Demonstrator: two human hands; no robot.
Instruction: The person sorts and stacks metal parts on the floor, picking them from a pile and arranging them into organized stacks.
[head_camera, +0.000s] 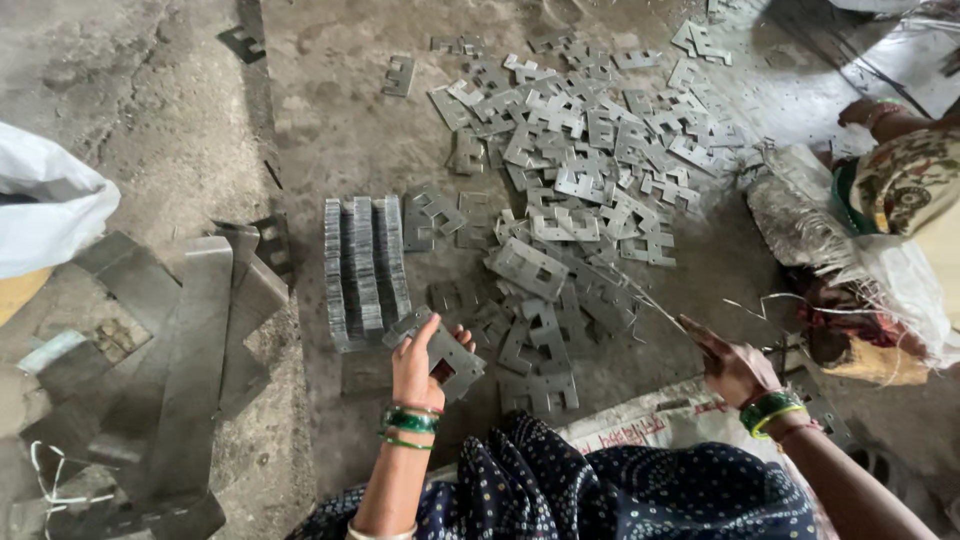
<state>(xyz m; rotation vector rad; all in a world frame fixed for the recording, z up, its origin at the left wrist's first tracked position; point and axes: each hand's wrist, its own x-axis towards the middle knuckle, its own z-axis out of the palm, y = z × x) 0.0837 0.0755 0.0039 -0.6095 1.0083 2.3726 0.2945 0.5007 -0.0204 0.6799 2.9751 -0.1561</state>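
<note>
Left hand (415, 372) gripping a flat grey notched metal plate (447, 352) beside the upright plate stack (364, 268), right hand (733, 366) pinching thin wire (650, 303), loose stampings (575, 170) sprawling over rough concrete floor (330, 130).

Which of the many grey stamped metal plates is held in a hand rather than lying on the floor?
The plate gripped by the left hand, beside the neat stacked rows. All others lie on the floor.
</note>
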